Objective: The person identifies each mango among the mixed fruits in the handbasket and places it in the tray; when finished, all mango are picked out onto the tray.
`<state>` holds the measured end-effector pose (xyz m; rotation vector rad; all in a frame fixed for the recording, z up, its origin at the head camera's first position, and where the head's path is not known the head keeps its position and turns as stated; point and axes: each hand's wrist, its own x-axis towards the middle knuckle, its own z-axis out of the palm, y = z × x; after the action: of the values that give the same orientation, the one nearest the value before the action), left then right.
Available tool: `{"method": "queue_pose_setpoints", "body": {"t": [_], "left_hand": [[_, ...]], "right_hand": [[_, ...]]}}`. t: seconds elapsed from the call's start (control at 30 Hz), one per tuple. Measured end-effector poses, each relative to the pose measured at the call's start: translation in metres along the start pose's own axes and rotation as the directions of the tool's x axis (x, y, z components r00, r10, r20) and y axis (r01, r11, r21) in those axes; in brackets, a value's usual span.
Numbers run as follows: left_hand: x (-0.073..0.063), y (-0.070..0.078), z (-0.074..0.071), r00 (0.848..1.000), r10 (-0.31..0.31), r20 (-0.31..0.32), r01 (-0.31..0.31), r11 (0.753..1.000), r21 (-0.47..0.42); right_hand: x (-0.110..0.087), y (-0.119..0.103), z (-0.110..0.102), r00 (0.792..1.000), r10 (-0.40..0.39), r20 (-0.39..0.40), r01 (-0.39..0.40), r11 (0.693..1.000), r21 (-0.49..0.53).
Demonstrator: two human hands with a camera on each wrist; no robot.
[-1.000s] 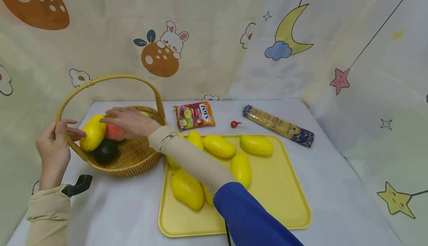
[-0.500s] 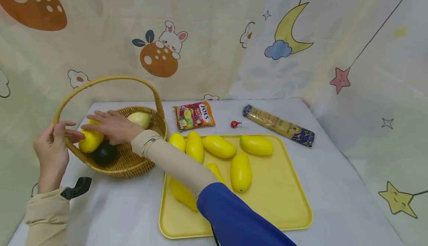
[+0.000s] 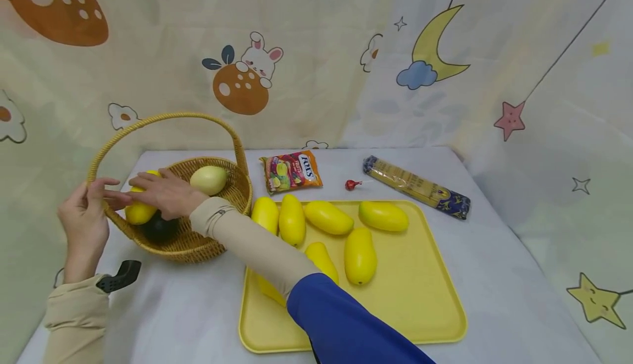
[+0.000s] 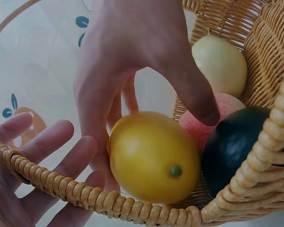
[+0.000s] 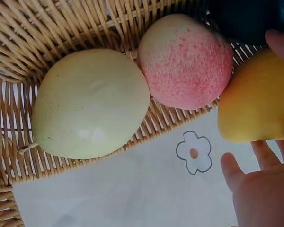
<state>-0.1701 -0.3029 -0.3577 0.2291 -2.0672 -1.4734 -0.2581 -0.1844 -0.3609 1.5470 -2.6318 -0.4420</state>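
Note:
A yellow mango [image 4: 154, 161] sits at the left end of the wicker basket [image 3: 198, 251]. My right hand [image 3: 165, 192] reaches over it from above, with fingers along the far side and thumb on the other side. Beside the mango lie a pink peach [image 5: 187, 64], a dark green rounded fruit [image 3: 159, 227] and a pale green fruit with a short stem [image 5: 92, 104]. At the left base of the basket's handle [image 4: 90, 195] rests my left hand [image 3: 86, 224]. Its fingers [image 4: 52, 142] extend past the handle, spread and nearly straight.
A yellow tray [image 3: 410, 298] with several mangoes [image 3: 360, 257] stands right of the basket. Behind it lie a Fox's candy bag [image 3: 292, 171], a red-wrapped lollipop [image 3: 352, 185] and a long blue-and-gold packet [image 3: 417, 185]. A printed cloth hangs at the back.
My right hand has drawn left and down over the mango, uncovering the pale fruit. The mango sits lower behind the hand, which covers the peach in the head view. My left hand stays at the handle.

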Motion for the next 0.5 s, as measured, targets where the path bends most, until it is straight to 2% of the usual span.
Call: {"method": "queue_pose_setpoints", "body": {"t": [0.23,0.5], "left_hand": [[-0.0005,-0.0009,0.0006,1.000,-0.011,-0.002,0.011,1.000,0.020],[0.0012,-0.0028,0.0004,1.000,0.010,0.001,-0.010,1.000,0.015]], "right_hand": [[-0.0014,0.0047,0.0053,0.993,-0.059,-0.103,0.062,0.998,0.028],[-0.0068,0.0065,0.0057,0.994,-0.070,-0.079,0.068,0.997,-0.026]]}}
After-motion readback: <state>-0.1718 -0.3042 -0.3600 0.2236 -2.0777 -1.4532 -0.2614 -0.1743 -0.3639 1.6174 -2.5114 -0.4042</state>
